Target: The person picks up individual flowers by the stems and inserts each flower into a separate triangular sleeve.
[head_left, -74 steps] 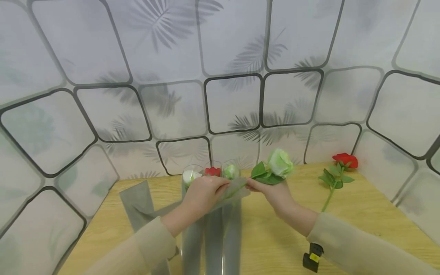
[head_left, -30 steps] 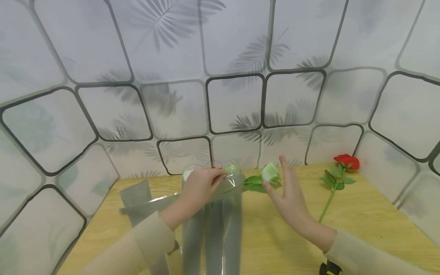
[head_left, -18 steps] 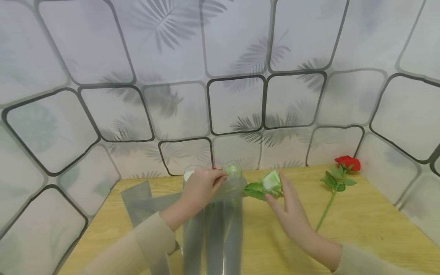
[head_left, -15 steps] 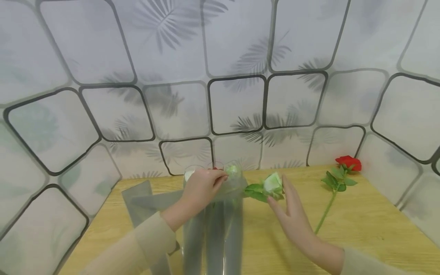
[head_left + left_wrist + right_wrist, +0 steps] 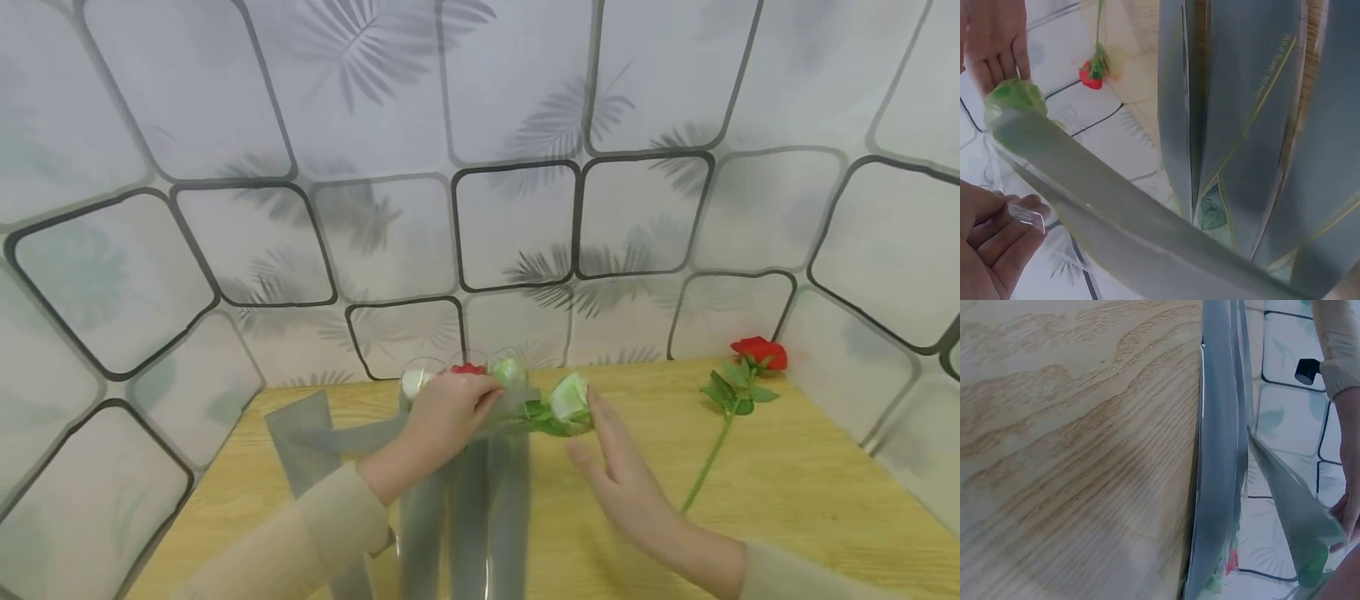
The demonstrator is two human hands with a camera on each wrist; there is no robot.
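My left hand [image 5: 450, 412] pinches the clear edge of a grey flower sleeve [image 5: 1104, 200] at its mouth. A pale green rose [image 5: 568, 398] lies with its stem inside that sleeve; its head and some leaves stick out on the right. The straight fingers of my right hand [image 5: 633, 496] touch the far side of the rose head, thumb held apart from it. In the left wrist view, these fingertips rest against the bloom, right at the sleeve's mouth. The right wrist view shows the sleeve [image 5: 1297, 519] slanting toward my left hand; the stem's lower end is hidden.
Below the sleeve, several wrapped roses stand side by side in grey sleeves [image 5: 468, 517], with white, red and pale green heads. Another grey sleeve [image 5: 300, 425] lies at the left. A loose red rose [image 5: 759, 354] lies at the right on the wooden table [image 5: 810, 483]. Patterned walls surround it.
My right hand has let go of the stem by the leaves and moved behind the rose head. The rose has shifted left, deeper into the sleeve. My left hand keeps its pinch.
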